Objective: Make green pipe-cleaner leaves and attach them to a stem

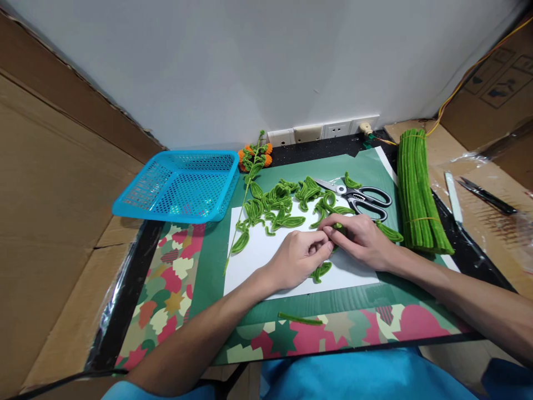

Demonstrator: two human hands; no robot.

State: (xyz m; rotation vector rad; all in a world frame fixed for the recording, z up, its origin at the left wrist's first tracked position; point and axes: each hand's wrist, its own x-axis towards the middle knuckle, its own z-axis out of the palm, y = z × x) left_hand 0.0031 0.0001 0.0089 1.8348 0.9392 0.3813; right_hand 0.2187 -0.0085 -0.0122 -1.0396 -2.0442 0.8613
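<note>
My left hand (298,256) and right hand (361,238) are pinching green chenille (340,228), seemingly shaping it; next is calling for steadiness.

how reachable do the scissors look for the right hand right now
Probably yes: the scissors lie just beyond the right hand, handle end close to it and mostly uncovered. It may first need to let go of the green piece in its grip.

Head-worn view, facing forward, angled down
</note>
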